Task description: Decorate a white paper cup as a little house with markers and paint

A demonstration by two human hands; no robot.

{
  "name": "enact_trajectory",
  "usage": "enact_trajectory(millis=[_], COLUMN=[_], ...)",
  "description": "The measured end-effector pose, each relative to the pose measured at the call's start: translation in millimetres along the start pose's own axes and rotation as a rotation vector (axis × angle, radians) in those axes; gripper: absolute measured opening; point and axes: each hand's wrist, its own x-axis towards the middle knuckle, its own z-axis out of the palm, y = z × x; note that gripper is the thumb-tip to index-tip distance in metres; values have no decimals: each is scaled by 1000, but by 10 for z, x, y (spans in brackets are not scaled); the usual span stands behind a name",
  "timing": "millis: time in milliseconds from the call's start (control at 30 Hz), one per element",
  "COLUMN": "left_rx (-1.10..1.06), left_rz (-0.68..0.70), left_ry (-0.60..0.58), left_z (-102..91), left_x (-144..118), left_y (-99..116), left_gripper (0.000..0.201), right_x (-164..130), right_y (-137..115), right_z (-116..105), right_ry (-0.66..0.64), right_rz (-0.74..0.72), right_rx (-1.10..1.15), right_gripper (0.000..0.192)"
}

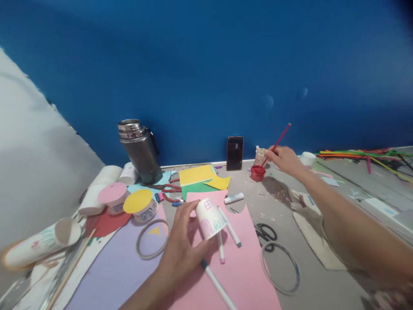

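White, doodled paper cylinder (210, 218) tilts in our curled left hand (181, 241); our right hand (284, 159) pinches a slim red stick (282, 135).

Phone (235, 153) is standing at back edge of table (322, 288) | flask (140, 155) is standing to its left | paint jar (257, 174) is sitting just right of phone

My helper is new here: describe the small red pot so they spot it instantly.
Along the blue wall, find the upright phone. Just right of it and nearer sits the small red pot. It alone has a red stick dipped in, held by the right hand.
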Motion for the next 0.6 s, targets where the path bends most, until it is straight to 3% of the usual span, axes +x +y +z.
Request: enact_trajectory(millis=[100,200,600], left_rx=[-8,-21,36], left_rz=[10,-7,-71], left_ry=[7,12,15], left_z=[3,13,21], left_x=[10,24,44], left_y=[-13,-22,-46], left_gripper=[65,66,69], right_x=[-439,-649,-662], right_y=[64,112,199], right_z=[-63,-63,57], right_ry=[-34,24,110], right_rz=[-60,-54,36], right_rx=[6,26,149], right_gripper=[36,44,53])
